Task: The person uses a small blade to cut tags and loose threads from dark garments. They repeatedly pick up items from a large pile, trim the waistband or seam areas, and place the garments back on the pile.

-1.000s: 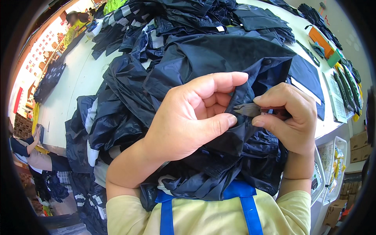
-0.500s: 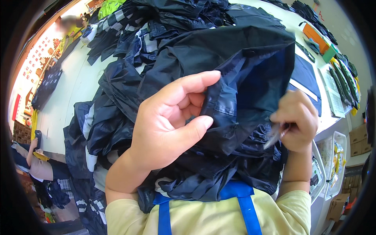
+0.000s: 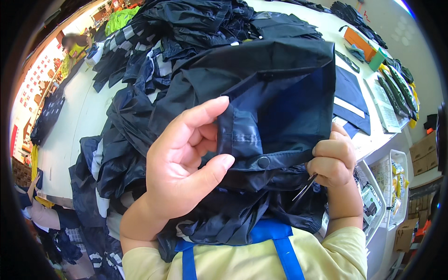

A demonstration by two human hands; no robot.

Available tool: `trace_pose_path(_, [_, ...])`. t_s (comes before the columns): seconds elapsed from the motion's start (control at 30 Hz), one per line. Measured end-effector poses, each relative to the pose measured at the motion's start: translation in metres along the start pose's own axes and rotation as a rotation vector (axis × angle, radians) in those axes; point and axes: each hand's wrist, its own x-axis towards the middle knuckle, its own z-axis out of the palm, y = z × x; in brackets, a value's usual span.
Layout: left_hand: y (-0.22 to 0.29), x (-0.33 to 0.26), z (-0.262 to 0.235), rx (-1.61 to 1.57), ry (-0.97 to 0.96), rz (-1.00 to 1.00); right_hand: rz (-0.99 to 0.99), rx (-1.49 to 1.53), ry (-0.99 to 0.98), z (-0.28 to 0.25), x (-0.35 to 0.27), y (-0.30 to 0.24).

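Observation:
A dark navy garment (image 3: 284, 112) with a smooth sheen is held up in front of me, one opening spread wide. My left hand (image 3: 182, 158) holds its left edge; thumb and forefinger are spread apart, and the other fingers curl by the cloth. My right hand (image 3: 333, 156) is closed on the garment's lower right edge. From that same fist stick out the thin metal tips of small scissors (image 3: 304, 188), pointing down and left; their handles are hidden. A round dark snap button (image 3: 263, 162) sits on the lower edge between my hands.
Dark garments (image 3: 200, 23) are heaped across the white table (image 3: 74, 126). An orange box (image 3: 360, 43) and a green roll (image 3: 377, 60) stand at far right. White plastic baskets (image 3: 396, 186) hold packets below the table's right edge. Other people are at far left.
My right hand has moved down and left and taken hold of the garment's edge. The opening is spread wider, and the snap button has come into sight.

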Motion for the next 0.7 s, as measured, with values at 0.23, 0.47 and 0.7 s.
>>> trace_pose_path(0.23, [0.030,0.002,-0.005,0.536,-0.179,-0.130,0.183,0.204,-0.043,0.002,0.021,0.000])
trace_pose_path(0.47, [0.051,0.050,-0.067,0.785,-0.135,-0.007,0.685,0.280,-0.148,-0.003,0.065,-0.006])
trace_pose_path(0.7, [-0.054,0.006,-0.350,1.324,0.795,-0.852,0.593,0.411,-0.635,0.032,0.090,-0.004])
